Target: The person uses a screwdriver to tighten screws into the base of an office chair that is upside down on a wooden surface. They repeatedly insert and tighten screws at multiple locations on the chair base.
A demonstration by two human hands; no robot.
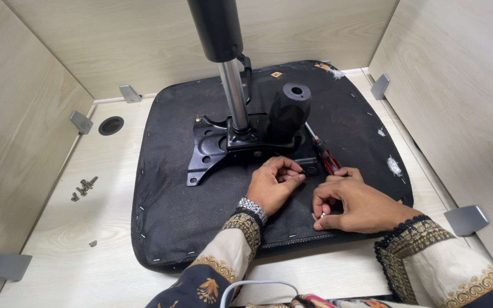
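An upturned black chair seat (172,211) lies on the desk, with a black metal mounting plate (209,148) bolted on, a chrome gas-lift column (234,94) rising from it and a black knob (288,111). My left hand (272,185) rests by the plate's front right corner, fingers curled, pinching something small and dark there. My right hand (355,202) pinches a small silvery screw (321,215) just above the seat fabric. A red-and-black screwdriver (323,154) lies on the seat behind my right hand.
Several loose screws (84,187) lie on the wooden desk (69,251) at the left. A round cable hole (110,125) is at the back left. Wooden partition walls with grey metal brackets (466,219) enclose the desk on three sides.
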